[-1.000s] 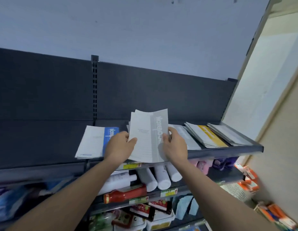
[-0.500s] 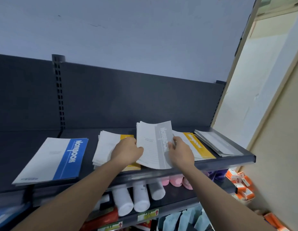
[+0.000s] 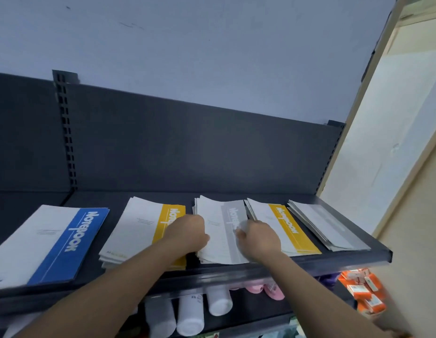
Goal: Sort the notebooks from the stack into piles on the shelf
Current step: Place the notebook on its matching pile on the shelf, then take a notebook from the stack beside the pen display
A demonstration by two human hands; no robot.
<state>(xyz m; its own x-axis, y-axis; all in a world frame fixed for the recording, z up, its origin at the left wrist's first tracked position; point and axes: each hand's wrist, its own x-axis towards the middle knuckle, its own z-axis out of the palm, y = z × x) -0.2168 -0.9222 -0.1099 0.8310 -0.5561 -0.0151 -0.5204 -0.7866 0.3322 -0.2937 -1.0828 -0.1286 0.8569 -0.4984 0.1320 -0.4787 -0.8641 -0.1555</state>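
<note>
Dark shelf point(image 3: 261, 273) under a pale wall point(image 3: 212, 57). Five piles on it: two grey, two yellow, one blue. Middle grey pile point(image 3: 218, 231) gripped at both side edges, left hand point(image 3: 187, 234) curled on its left, right hand point(image 3: 259, 240) curled on its right. Blue pile point(image 3: 53, 242) far left of it.

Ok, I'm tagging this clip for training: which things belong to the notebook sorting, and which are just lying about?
Job: left hand, right hand, grey-band stack they hold, blue-band notebook, left yellow-band pile, right yellow-band pile, far-right grey pile, shelf.
Lying about: white bottles, pink items, orange boxes, all below.
</note>
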